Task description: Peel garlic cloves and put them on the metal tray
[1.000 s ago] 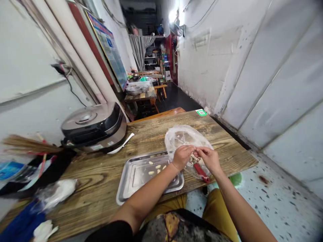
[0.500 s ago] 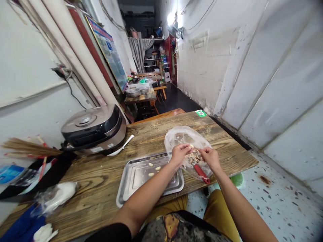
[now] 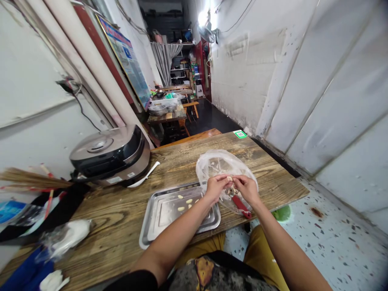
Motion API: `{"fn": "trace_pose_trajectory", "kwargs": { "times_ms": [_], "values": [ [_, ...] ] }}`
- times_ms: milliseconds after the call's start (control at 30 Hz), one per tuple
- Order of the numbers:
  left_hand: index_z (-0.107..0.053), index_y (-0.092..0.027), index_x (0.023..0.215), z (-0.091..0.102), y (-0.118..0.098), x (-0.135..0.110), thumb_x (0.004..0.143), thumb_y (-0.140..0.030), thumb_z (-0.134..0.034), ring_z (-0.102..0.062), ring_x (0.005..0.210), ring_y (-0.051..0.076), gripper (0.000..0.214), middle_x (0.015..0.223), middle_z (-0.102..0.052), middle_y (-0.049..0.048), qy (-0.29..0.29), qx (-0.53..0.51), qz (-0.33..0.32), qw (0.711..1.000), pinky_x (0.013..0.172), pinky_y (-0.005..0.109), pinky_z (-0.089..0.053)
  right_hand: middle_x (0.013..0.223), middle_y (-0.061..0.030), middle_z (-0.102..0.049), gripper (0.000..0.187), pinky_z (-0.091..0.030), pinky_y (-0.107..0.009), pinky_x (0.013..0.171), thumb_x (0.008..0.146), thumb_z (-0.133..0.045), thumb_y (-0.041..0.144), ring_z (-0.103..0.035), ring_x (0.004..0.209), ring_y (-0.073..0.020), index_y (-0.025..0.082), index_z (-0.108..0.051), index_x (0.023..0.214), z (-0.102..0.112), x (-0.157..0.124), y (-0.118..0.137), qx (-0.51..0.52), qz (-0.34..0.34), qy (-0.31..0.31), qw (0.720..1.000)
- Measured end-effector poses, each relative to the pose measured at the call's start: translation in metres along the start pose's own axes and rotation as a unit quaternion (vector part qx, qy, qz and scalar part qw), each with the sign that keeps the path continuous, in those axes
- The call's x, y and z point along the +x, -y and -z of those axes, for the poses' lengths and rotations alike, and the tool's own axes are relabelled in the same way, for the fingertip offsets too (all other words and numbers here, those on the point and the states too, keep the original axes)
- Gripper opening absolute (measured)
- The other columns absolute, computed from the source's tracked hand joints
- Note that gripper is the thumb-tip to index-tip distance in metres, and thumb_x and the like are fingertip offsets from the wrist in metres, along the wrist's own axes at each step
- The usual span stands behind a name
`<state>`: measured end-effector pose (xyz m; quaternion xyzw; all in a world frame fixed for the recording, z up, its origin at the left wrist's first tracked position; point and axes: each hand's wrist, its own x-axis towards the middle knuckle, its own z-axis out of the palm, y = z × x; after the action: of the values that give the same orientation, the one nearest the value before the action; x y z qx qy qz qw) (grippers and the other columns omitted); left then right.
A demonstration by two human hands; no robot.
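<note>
I see the right hand (image 3: pixel 249 189) rejoin the left hand (image 3: pixel 216 186), both now pinching one small pale clove (image 3: pixel 229 178) over the clear plastic bag (image 3: pixel 212 161), apparently mid-peel

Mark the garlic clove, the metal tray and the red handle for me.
garlic clove (image 3: pixel 229 178), head view, its pale visible top.
metal tray (image 3: pixel 169 210), head view, bare floor.
red handle (image 3: pixel 241 206), head view, its middle.

This is a small, plain eatery, set in a narrow white-walled passage. Wooden tables stand in a row towards the back. The nearest table (image 3: pixel 121 218) carries a rice cooker (image 3: pixel 110 155), a steel tray (image 3: pixel 165 216) of peeled garlic (image 3: pixel 189 201) and a QR sticker (image 3: pixel 240 134). A poster (image 3: pixel 127 56) hangs on the wall, and shelves (image 3: pixel 178 68) fill the far end.
</note>
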<state>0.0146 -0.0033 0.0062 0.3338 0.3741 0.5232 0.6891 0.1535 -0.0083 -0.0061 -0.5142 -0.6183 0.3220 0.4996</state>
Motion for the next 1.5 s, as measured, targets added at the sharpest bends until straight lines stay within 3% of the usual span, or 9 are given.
{"fn": "trace_pose_trajectory", "kwargs": {
  "times_ms": [100, 333, 567, 800, 1000, 1500],
  "values": [
    [-0.068, -0.009, 0.084, 0.000, 0.003, 0.001, 0.055, -0.028, -0.077, -0.064, 0.065, 0.014, 0.036, 0.073, -0.068, 0.0067, -0.001, 0.022, -0.017, 1.000, 0.075, 0.031, -0.052, 0.075, -0.0069, -0.068, 0.032, -0.047, -0.027, 0.057, 0.077, -0.054, 0.044, -0.060, 0.064, -0.0179, 0.016, -0.067, 0.086, 0.002, 0.001, -0.005, 0.017, -0.012, 0.011, 1.000],
    [-0.070, -0.014, 0.082, 0.001, 0.005, 0.003, 0.063, -0.031, -0.071, -0.063, 0.064, 0.015, 0.026, 0.074, -0.070, 0.0058, -0.021, 0.173, -0.152, 0.973, 0.065, 0.027, -0.052, 0.067, -0.0050, -0.066, 0.037, -0.045, -0.026, 0.053, 0.072, -0.060, 0.048, -0.058, 0.058, -0.0163, 0.016, -0.068, 0.088, 0.000, -0.003, 0.002, 0.036, -0.041, 0.001, 0.999],
    [-0.071, -0.014, 0.083, 0.000, 0.001, 0.002, 0.064, -0.030, -0.070, -0.064, 0.066, 0.016, 0.025, 0.073, -0.070, 0.0055, -0.018, 0.154, -0.141, 0.978, 0.068, 0.029, -0.052, 0.060, -0.0027, -0.062, 0.045, -0.042, -0.025, 0.051, 0.068, -0.061, 0.054, -0.053, 0.053, -0.0141, 0.015, -0.069, 0.090, 0.000, -0.004, 0.011, 0.105, -0.071, 0.024, 0.992],
    [-0.072, -0.020, 0.083, 0.003, 0.002, -0.002, 0.070, -0.026, -0.065, -0.064, 0.077, 0.018, 0.016, 0.084, -0.071, 0.0049, -0.028, 0.278, -0.237, 0.930, 0.075, 0.029, -0.049, 0.053, 0.0008, -0.056, 0.040, -0.036, -0.022, 0.043, 0.063, -0.068, 0.048, -0.044, 0.045, -0.0090, 0.013, -0.069, 0.081, -0.007, -0.008, 0.018, 0.197, -0.142, -0.007, 0.970],
    [-0.072, -0.020, 0.083, 0.000, -0.002, -0.003, 0.071, -0.026, -0.065, -0.065, 0.076, 0.018, 0.016, 0.083, -0.071, 0.0054, -0.019, 0.274, -0.243, 0.930, 0.073, 0.029, -0.050, 0.064, -0.0011, -0.061, 0.040, -0.040, -0.023, 0.048, 0.061, -0.070, 0.046, -0.048, 0.050, -0.0099, 0.014, -0.069, 0.084, -0.004, -0.007, 0.016, 0.242, -0.138, 0.002, 0.960],
    [-0.072, -0.021, 0.082, 0.000, 0.001, 0.000, 0.069, -0.027, -0.067, -0.065, 0.078, 0.018, 0.015, 0.084, -0.071, 0.0042, -0.016, 0.236, -0.240, 0.942, 0.076, 0.030, -0.050, 0.060, -0.0004, -0.060, 0.035, -0.040, -0.023, 0.048, 0.060, -0.072, 0.042, -0.048, 0.049, -0.0098, 0.014, -0.069, 0.081, -0.002, -0.007, 0.021, 0.264, -0.149, -0.006, 0.953]
  ]
}}
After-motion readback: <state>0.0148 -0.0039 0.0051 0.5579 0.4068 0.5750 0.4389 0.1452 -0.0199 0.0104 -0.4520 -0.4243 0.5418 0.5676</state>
